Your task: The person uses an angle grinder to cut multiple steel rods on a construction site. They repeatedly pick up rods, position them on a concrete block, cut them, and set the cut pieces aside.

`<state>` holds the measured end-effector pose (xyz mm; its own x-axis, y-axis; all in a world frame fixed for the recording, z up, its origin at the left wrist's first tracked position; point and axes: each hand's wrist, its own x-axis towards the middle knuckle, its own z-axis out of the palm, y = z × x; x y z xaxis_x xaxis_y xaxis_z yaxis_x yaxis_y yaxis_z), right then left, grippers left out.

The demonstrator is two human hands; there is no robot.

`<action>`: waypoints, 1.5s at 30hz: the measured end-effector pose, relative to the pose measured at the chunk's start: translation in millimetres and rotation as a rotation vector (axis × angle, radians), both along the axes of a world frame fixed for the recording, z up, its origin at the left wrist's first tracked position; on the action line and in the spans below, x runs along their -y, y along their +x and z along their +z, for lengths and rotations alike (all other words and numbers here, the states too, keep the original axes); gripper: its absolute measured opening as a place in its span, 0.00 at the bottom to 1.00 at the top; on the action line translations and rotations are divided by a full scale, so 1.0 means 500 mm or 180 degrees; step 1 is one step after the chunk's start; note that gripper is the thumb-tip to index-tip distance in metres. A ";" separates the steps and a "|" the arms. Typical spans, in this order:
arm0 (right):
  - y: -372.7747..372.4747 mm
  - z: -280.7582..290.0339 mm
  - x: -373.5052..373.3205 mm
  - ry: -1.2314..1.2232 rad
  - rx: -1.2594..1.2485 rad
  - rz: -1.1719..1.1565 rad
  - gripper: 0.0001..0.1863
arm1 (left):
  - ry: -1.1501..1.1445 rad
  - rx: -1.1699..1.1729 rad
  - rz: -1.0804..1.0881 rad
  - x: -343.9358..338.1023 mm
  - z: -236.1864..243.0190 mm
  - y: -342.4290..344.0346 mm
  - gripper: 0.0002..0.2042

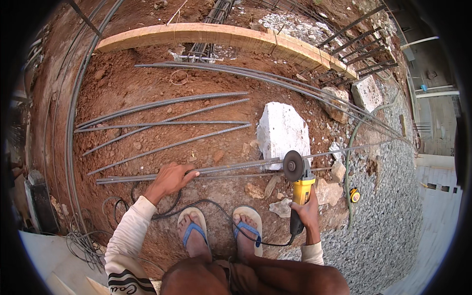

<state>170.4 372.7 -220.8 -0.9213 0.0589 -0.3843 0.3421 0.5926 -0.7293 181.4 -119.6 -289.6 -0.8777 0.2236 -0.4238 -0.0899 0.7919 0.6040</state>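
My left hand point(170, 178) presses down on a long steel rebar point(231, 167) that lies across the red soil in front of my feet. My right hand point(307, 210) grips the black handle of a yellow angle grinder point(300, 184). Its round cutting disc point(293, 166) stands upright against the rebar, just below a large white stone point(281, 129). The grinder's black cord point(216, 209) runs back between my sandalled feet.
Several cut rebar lengths point(167, 123) lie fanned on the soil to the left. A curved wooden form board point(221, 37) crosses the back. Long bars point(275, 81) run right toward grey gravel point(393, 216). A yellow tape measure point(354, 195) and a hose lie at the right.
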 end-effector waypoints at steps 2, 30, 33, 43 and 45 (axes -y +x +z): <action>-0.013 -0.005 -0.002 0.0070 -0.0077 0.0125 0.40 | -0.0022 -0.0092 -0.0015 -0.001 -0.002 0.001 0.23; -0.050 -0.001 -0.001 0.0226 0.0115 0.0479 0.40 | -0.0128 0.0253 0.0024 -0.001 -0.013 0.007 0.24; -0.049 -0.002 -0.004 0.0196 0.0200 0.0440 0.40 | -0.0105 0.0210 0.0051 -0.001 -0.015 0.008 0.24; -0.042 -0.012 -0.015 0.0198 0.0243 0.0447 0.41 | -0.0090 0.0047 0.0117 -0.003 -0.027 0.013 0.24; -0.043 -0.012 -0.013 0.0177 0.0226 0.0461 0.41 | -0.0098 0.0069 0.0116 -0.004 -0.025 0.014 0.24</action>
